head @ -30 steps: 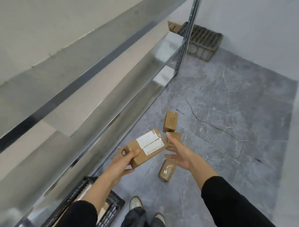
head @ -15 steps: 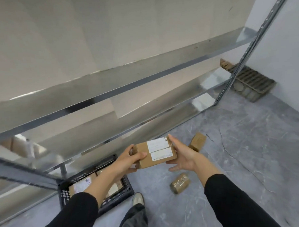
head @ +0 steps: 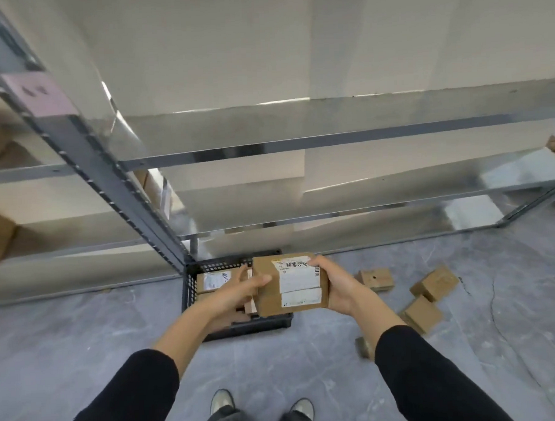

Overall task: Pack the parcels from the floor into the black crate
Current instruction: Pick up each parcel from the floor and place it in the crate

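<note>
Both hands grip a brown cardboard parcel with white labels [head: 289, 284], left hand [head: 241, 288] on its left side, right hand [head: 335, 287] on its right, held above the black plastic mesh crate [head: 190, 287] with several brown parcels [head: 427, 312] on grey floor [head: 84, 339] nearby.

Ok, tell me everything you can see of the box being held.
The box is plain brown cardboard, closed, with two white printed labels on its top face, one bearing a barcode; the print is too blurred to read. It is held level over the right side of the crate, left hand gripping one end, right hand the other. Nothing else touches it.
</note>
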